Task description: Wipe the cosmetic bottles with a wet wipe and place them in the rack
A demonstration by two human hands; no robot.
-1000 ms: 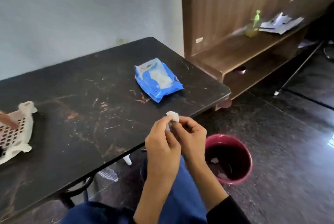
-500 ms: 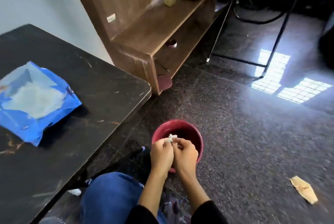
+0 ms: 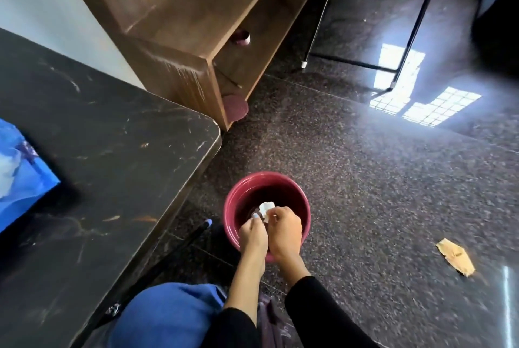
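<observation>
Both hands meet over the mouth of a red bin on the floor, just off the surface's near right corner. The right hand point(image 3: 285, 228) has its fingers curled round a small crumpled white wet wipe point(image 3: 266, 208), which pokes up from between thumb and forefinger. The left hand point(image 3: 252, 234) presses in beside it, fingertips curled onto the same wad, so the two hands touch and share the pinch.

Directly beneath the wipe lies the open red bin point(image 3: 304, 207), its rim ringing the hands on the far side and on both flanks. That is the relation the coming move seems to turn on: the wipe hangs straight above the bin's dark interior, so loosening the fingers would likely let it fall in. The wad is too bunched to have a clear long axis.

Left of the hands stands the dark, scratched surface point(image 3: 112, 156), with a blue wipe packet point(image 3: 22, 170) at its left side, cut off by the frame. No cosmetic bottles and no rack are in view, so how many remain cannot be judged; they would lie somewhere to the person's left, nearer the left hand.

Further out, a wooden shelf unit point(image 3: 196, 19) stands against the wall, and a scrap of brown paper point(image 3: 456, 256) lies on the floor to the right.
</observation>
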